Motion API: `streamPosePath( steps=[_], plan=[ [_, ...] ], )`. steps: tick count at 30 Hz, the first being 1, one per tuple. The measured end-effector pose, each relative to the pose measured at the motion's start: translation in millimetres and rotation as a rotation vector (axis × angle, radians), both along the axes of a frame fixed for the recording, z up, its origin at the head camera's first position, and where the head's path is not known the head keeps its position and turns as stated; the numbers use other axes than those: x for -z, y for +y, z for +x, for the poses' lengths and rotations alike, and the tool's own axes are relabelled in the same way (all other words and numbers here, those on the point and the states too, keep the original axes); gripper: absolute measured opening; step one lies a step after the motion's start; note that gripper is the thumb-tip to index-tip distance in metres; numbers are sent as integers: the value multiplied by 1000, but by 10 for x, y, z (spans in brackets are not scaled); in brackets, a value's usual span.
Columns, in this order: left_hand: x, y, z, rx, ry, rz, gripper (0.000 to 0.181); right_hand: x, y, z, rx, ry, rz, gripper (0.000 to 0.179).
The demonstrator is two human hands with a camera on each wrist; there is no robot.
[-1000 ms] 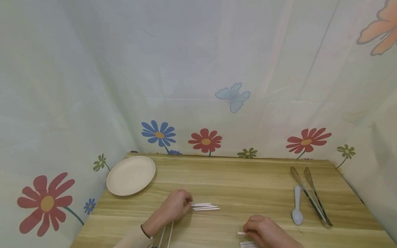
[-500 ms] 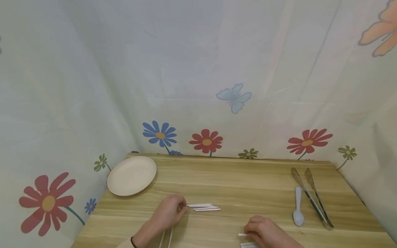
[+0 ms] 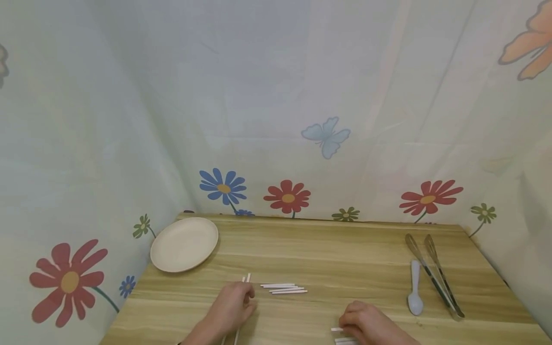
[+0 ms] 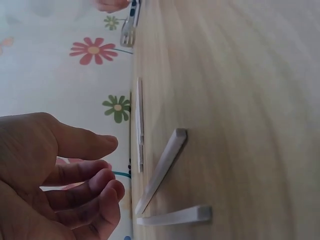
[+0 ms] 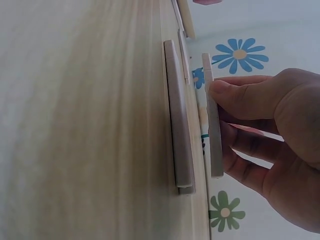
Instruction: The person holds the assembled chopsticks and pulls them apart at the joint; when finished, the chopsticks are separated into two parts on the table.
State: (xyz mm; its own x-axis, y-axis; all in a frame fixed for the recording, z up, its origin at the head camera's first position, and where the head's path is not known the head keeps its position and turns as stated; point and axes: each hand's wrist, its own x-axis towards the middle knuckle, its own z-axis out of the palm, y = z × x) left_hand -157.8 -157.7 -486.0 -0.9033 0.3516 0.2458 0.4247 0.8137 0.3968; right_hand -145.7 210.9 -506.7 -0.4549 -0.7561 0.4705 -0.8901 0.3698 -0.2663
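Note:
My left hand (image 3: 231,306) hovers over two long pale sticks (image 3: 248,278), whose far ends show beyond it. In the left wrist view its fingers are loosely bent with nothing between them, and the square-ended pair (image 4: 162,170) lies on the table beside it. Several thin white sticks (image 3: 284,289) lie together just right of this hand. My right hand (image 3: 366,322) pinches a short, flat white stick (image 5: 214,125) between thumb and fingers, held above the table. Under that hand lie more white sticks (image 5: 177,120), partly hidden in the head view.
A round cream plate (image 3: 184,244) sits at the back left of the wooden table (image 3: 327,254). On the right are a pale blue-grey spoon (image 3: 415,287) and metal tongs (image 3: 437,278). A flower-printed curtain (image 3: 267,96) hangs behind.
My left hand has moved left and towards me, away from the ends of the middle sticks, uncovering them and the far ends of the long pair. The right hand stays nearly still, pinching its stick.

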Motion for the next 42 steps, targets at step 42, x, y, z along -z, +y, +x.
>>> streamPosePath(
  steps=[42],
  plan=[
    [126,-73,158,-157,-180,-55,21,55,17,-30,-6,-124,107,14]
  ],
)
